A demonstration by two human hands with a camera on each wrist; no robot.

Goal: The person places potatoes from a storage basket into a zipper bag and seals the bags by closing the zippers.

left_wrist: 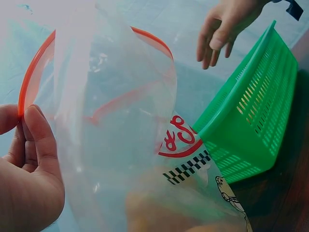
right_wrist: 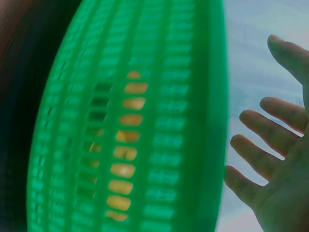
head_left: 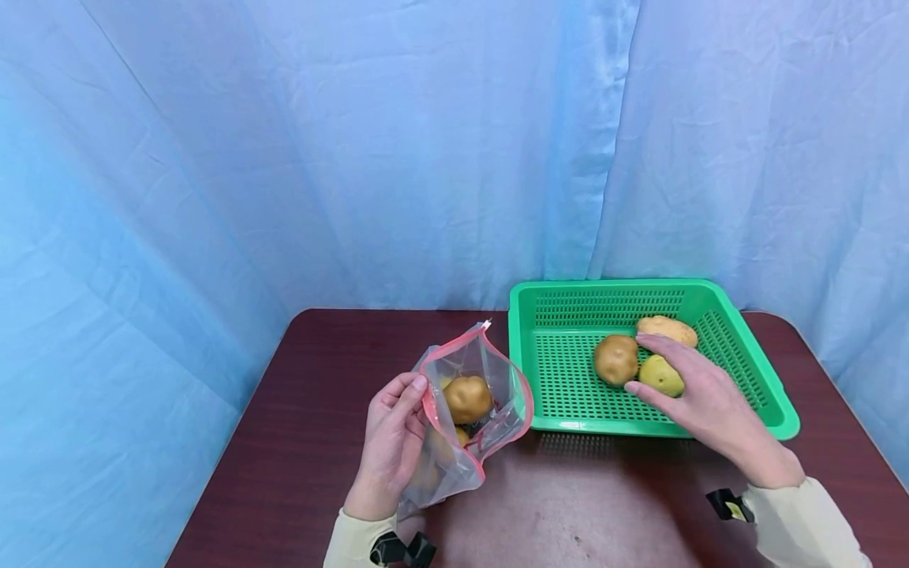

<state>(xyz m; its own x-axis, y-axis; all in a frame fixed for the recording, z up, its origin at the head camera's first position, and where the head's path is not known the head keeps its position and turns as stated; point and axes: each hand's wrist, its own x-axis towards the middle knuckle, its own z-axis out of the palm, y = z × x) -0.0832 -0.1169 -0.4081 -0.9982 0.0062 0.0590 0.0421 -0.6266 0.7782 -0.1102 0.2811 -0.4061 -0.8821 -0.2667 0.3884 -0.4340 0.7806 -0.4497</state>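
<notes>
My left hand [head_left: 396,430] pinches the pink-edged rim of a clear zip bag [head_left: 507,430] between thumb and fingers, and the bag's mouth gapes wide. Inside lies a brown potato [head_left: 467,399], with more potatoes partly hidden beneath it. Red lettering and a checkered strip show on the bag [left_wrist: 181,145] in the left wrist view. My right hand [head_left: 699,394] hovers over the green basket [head_left: 568,426] with fingers and thumb spread, nothing between them. Below it in the basket are a round brown potato [head_left: 615,360], a yellowish one [head_left: 661,376] and a longer pale potato [head_left: 667,330].
The basket stands at the back right of a dark reddish-brown table [head_left: 305,410], close beside the bag. Its slotted wall [right_wrist: 130,145] fills much of the right wrist view. Light blue curtains [head_left: 426,158] hang behind the table and along its left side.
</notes>
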